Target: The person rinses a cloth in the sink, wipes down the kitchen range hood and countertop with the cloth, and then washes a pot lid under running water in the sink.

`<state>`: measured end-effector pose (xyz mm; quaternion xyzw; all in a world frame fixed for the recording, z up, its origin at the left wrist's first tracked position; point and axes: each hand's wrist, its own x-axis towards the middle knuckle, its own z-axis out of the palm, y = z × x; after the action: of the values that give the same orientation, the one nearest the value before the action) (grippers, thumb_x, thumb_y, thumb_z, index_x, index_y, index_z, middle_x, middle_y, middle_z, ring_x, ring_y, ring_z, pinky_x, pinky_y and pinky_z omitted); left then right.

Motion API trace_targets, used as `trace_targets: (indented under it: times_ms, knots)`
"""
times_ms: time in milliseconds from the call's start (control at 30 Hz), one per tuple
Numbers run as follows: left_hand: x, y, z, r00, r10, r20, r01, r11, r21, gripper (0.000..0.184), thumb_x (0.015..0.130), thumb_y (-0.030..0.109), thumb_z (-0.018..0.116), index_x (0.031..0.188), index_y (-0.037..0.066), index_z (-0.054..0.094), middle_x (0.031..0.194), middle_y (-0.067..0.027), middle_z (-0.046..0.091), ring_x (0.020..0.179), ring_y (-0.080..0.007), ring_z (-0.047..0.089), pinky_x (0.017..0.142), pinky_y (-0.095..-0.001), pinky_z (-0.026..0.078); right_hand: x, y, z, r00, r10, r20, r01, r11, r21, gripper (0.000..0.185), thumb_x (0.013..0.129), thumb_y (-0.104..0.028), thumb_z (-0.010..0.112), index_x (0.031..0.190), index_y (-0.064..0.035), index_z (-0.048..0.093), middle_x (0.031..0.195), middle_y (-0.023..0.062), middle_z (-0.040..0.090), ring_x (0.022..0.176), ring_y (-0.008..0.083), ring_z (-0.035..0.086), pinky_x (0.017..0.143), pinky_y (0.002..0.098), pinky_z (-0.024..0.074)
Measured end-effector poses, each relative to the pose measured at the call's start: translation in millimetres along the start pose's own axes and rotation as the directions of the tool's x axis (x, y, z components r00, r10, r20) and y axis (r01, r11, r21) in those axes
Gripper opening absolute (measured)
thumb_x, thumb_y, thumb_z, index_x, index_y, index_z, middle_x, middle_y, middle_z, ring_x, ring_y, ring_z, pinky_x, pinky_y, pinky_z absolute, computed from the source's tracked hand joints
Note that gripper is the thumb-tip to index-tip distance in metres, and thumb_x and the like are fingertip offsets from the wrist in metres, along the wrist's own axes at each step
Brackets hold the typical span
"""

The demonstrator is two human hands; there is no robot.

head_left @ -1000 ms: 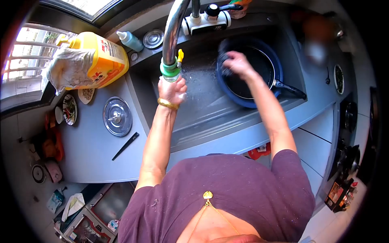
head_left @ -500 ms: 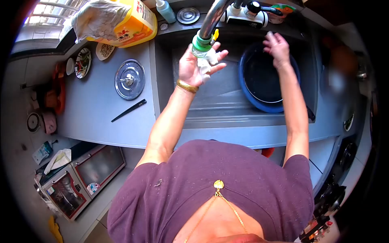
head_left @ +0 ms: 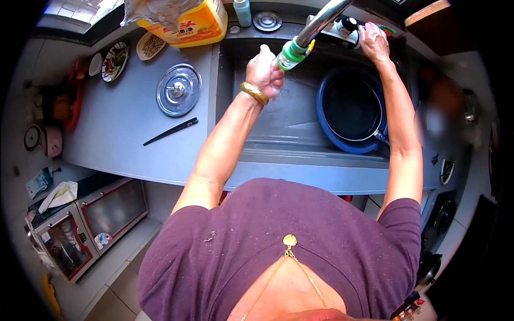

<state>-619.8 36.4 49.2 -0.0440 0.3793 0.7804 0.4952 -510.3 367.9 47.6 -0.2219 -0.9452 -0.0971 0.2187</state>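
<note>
My left hand (head_left: 265, 72) is closed beside the green-and-clear nozzle (head_left: 292, 55) on the end of the metal faucet (head_left: 323, 22). Its curled fingers hide whatever may be inside. My right hand (head_left: 374, 41) reaches to the back of the sink, fingers curled over the dark faucet lever, which it mostly covers. Below that hand, a dark pan (head_left: 350, 109) sits inside a blue basin (head_left: 327, 128) on the right side of the grey sink (head_left: 278, 142). No water stream shows under the nozzle.
Left of the sink lie a glass lid (head_left: 179, 101) and black chopsticks (head_left: 170, 131). Behind them are a yellow jug (head_left: 203, 27), a plate of beans or nuts (head_left: 151, 45) and a dish of greens (head_left: 114, 61). A blue bottle (head_left: 242, 13) stands near a small lid (head_left: 267, 21).
My left hand has closed from spread fingers, and the white stuff at it no longer shows. My right hand has moved from above the pan to the faucet lever. The view has shifted.
</note>
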Motion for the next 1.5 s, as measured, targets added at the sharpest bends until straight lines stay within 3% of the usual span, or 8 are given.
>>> trace_targets:
  times_ms: [467, 700, 767, 867, 1200, 1367, 1433, 1500]
  knots:
    - [-23.6, 0.9, 40.7, 0.812, 0.496, 0.307, -0.582, 0.726, 0.366, 0.029, 0.089, 0.024, 0.055, 0.076, 0.000, 0.062, 0.060, 0.0008, 0.055, 0.057, -0.0049, 0.045, 0.051, -0.0238, 0.040, 3.3, -101.6, -64.2, 0.850, 0.296, 0.437, -0.253, 0.955, -0.154, 0.038, 0.086, -0.031, 0.042, 0.099, -0.0012, 0.061, 0.100, 0.0238, 0.061, 0.096, 0.0391, 0.058, 0.083, 0.0471, 0.0464]
    - [-44.2, 2.4, 10.3, 0.917, 0.366, 0.157, -0.389, 0.908, 0.155, 0.030, 0.090, 0.023, 0.052, 0.116, 0.008, 0.049, 0.073, -0.0019, 0.054, 0.045, -0.0064, 0.045, 0.037, -0.0199, 0.034, -49.3, -112.0, -72.4, 0.879, 0.465, 0.106, -0.472, 0.816, 0.334, 0.041, 0.081, -0.040, 0.055, 0.092, -0.0004, 0.055, 0.088, 0.0232, 0.061, 0.082, 0.0424, 0.058, 0.073, 0.0457, 0.0444]
    - [-49.1, 6.7, -20.3, 0.969, 0.239, 0.069, -0.246, 0.960, 0.135, 0.040, 0.087, 0.014, 0.051, 0.125, 0.007, 0.040, 0.089, -0.0079, 0.055, 0.064, -0.0144, 0.055, 0.053, -0.0270, 0.046, -100.4, -131.0, -56.2, 0.861, 0.478, 0.172, -0.463, 0.600, 0.652, 0.020, 0.083, -0.023, 0.059, 0.087, -0.0029, 0.057, 0.072, 0.0105, 0.061, 0.060, 0.0233, 0.059, 0.055, 0.0341, 0.0463]
    - [-44.5, -27.6, -63.3, 0.988, 0.108, 0.111, -0.115, 0.991, 0.063, 0.049, 0.086, 0.009, 0.051, 0.131, 0.005, 0.032, 0.102, -0.0120, 0.054, 0.081, -0.0218, 0.059, 0.070, -0.0341, 0.050, -151.0, -217.7, -86.8, 0.549, 0.063, 0.833, -0.760, -0.377, 0.529, 0.042, 0.083, -0.024, 0.064, 0.114, -0.0011, 0.048, 0.101, 0.0138, 0.060, 0.083, 0.0224, 0.063, 0.065, 0.0313, 0.0542]
    - [-64.6, -30.5, -81.8, 0.948, -0.113, 0.297, 0.084, 0.991, 0.107, 0.022, 0.090, 0.015, 0.049, 0.109, 0.004, 0.052, 0.099, -0.0098, 0.060, 0.091, -0.0224, 0.060, 0.083, -0.0416, 0.049, -206.9, -236.5, -101.3, 0.505, 0.043, 0.862, -0.821, -0.282, 0.496, 0.024, 0.083, -0.020, 0.062, 0.099, -0.0019, 0.063, 0.081, 0.0016, 0.062, 0.067, 0.0083, 0.057, 0.057, 0.0214, 0.0463]
    - [-58.1, -35.1, -75.7, 0.912, -0.256, 0.321, 0.176, 0.951, 0.256, 0.021, 0.090, 0.021, 0.051, 0.108, 0.010, 0.052, 0.093, -0.0025, 0.061, 0.084, -0.0177, 0.061, 0.075, -0.0371, 0.051, -235.3, -210.3, -139.3, 0.707, 0.073, 0.703, -0.475, -0.687, 0.549, 0.023, 0.085, -0.016, 0.059, 0.102, -0.0009, 0.062, 0.092, 0.0076, 0.064, 0.084, 0.0176, 0.062, 0.077, 0.0325, 0.0508]
    - [-62.6, -48.4, -52.6, 0.955, -0.109, 0.274, -0.154, 0.607, 0.780, 0.021, 0.085, 0.024, 0.057, 0.094, 0.006, 0.063, 0.087, -0.0050, 0.063, 0.080, -0.0186, 0.062, 0.069, -0.0333, 0.049, -242.3, -201.4, -142.9, 0.689, 0.133, 0.713, -0.536, -0.568, 0.624, 0.026, 0.084, -0.016, 0.061, 0.104, -0.0005, 0.062, 0.094, 0.0066, 0.064, 0.081, 0.0134, 0.060, 0.075, 0.0273, 0.0477]
    - [-59.4, -56.6, -43.9, 0.841, 0.014, 0.541, -0.518, -0.270, 0.812, 0.022, 0.080, 0.024, 0.062, 0.082, 0.004, 0.068, 0.083, -0.0099, 0.065, 0.079, -0.0234, 0.062, 0.067, -0.0323, 0.047, -251.0, -192.5, -145.8, 0.616, 0.282, 0.736, -0.717, -0.186, 0.671, 0.026, 0.083, -0.012, 0.061, 0.105, 0.0015, 0.060, 0.088, 0.0057, 0.064, 0.087, 0.0126, 0.060, 0.077, 0.0266, 0.0481]
